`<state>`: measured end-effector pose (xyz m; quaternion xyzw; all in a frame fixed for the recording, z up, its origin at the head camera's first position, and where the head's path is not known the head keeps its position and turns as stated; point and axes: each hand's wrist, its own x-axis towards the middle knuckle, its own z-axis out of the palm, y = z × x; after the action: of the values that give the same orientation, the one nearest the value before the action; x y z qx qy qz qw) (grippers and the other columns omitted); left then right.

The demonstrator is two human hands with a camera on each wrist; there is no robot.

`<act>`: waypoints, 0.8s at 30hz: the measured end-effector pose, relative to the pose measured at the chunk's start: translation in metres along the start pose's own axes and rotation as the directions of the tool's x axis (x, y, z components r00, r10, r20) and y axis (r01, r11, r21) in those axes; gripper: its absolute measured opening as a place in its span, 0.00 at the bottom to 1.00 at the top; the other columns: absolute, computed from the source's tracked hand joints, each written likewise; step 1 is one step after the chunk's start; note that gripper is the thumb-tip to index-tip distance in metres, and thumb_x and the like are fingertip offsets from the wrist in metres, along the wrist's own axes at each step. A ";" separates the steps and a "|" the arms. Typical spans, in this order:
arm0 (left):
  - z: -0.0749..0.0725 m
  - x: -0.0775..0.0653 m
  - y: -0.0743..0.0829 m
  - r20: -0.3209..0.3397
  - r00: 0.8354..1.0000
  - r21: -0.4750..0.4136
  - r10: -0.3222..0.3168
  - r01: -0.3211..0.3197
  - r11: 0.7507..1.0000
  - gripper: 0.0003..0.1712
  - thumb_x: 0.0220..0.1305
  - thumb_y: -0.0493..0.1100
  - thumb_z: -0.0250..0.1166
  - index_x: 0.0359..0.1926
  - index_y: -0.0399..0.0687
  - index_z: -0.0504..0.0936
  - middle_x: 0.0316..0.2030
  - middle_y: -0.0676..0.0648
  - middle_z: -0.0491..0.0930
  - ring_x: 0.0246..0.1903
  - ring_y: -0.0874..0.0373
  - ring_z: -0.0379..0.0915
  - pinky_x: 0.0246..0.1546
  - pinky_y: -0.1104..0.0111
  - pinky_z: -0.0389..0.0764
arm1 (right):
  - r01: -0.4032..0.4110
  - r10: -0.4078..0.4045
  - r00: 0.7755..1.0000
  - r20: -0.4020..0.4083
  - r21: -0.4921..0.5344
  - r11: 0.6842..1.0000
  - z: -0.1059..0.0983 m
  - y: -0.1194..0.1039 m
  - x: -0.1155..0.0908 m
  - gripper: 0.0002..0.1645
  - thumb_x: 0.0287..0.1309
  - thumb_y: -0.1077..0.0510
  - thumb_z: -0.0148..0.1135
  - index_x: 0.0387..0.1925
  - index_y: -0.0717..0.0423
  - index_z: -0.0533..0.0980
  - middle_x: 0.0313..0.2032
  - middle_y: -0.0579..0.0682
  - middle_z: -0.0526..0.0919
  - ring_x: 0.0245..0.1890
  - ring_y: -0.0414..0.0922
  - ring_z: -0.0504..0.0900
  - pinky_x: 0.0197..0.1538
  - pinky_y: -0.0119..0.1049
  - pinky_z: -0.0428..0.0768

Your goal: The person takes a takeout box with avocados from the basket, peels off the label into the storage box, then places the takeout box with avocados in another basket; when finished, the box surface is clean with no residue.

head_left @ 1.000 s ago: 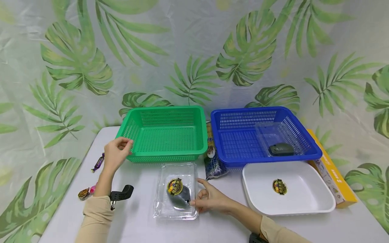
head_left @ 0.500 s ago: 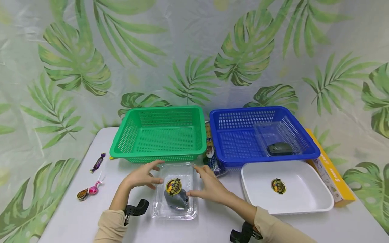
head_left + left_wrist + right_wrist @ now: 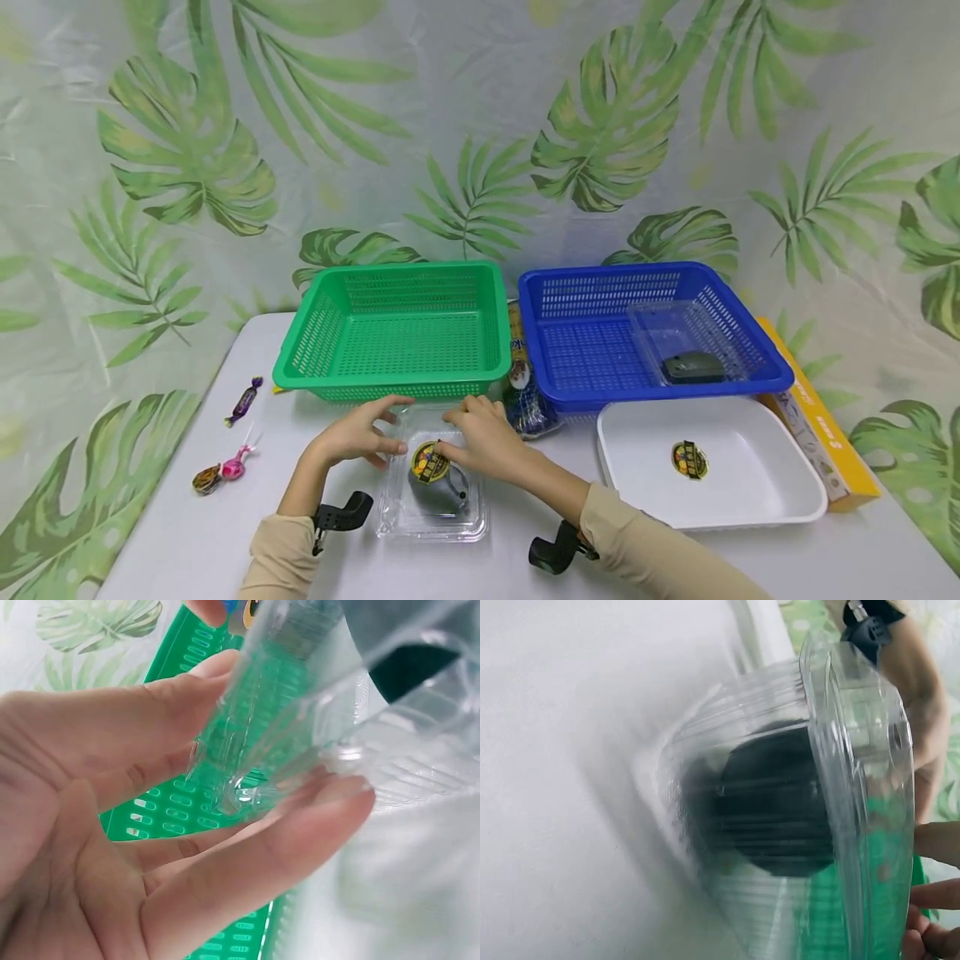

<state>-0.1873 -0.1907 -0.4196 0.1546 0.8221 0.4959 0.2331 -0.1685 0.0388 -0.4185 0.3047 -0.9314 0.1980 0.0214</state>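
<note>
Beneath right hand [image 3: 483, 437], clear box [image 3: 408, 508]; left hand [image 3: 354, 435] curled wide round far-left corner; right grip unclear.

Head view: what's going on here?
A person has both hands at a clear plastic box on the white table, on the near side of the green basket. The left hand is at its far left corner; the right hand is over its top, by the round sticker. A dark object sits inside.
</note>
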 end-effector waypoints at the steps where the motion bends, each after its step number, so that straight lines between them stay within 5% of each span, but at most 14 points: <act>1: 0.000 0.000 0.000 0.000 1.000 -0.001 -0.001 0.001 1.000 0.41 0.54 0.31 0.68 0.67 0.34 0.59 0.54 0.22 0.62 0.33 0.46 0.79 0.25 0.59 0.85 | 0.004 -0.003 1.000 0.013 -0.016 1.000 0.000 -0.002 0.001 0.27 0.54 0.43 0.65 0.47 0.58 0.80 0.41 0.53 0.79 0.42 0.49 0.73 0.42 0.40 0.68; 15: 0.001 0.002 0.001 -0.002 1.000 -0.011 -0.018 0.018 1.000 0.40 0.53 0.29 0.68 0.66 0.34 0.59 0.53 0.24 0.63 0.31 0.44 0.79 0.23 0.58 0.84 | 0.073 -0.073 0.997 -0.024 0.015 0.997 0.005 -0.009 0.004 0.10 0.50 0.51 0.70 0.30 0.53 0.82 0.28 0.45 0.82 0.31 0.41 0.75 0.34 0.33 0.64; 24: 0.002 0.000 0.002 -0.005 1.000 -0.008 -0.023 0.023 1.000 0.40 0.53 0.29 0.68 0.65 0.34 0.60 0.52 0.24 0.64 0.28 0.47 0.79 0.23 0.58 0.84 | 0.046 -0.046 0.999 -0.029 0.026 0.999 0.008 -0.011 0.007 0.03 0.51 0.61 0.66 0.31 0.55 0.81 0.24 0.45 0.82 0.28 0.42 0.77 0.33 0.34 0.68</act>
<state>-0.1866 -0.1881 -0.4183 0.1432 0.8223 0.4970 0.2374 -0.1666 0.0237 -0.4209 0.3234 -0.9210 0.2144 0.0352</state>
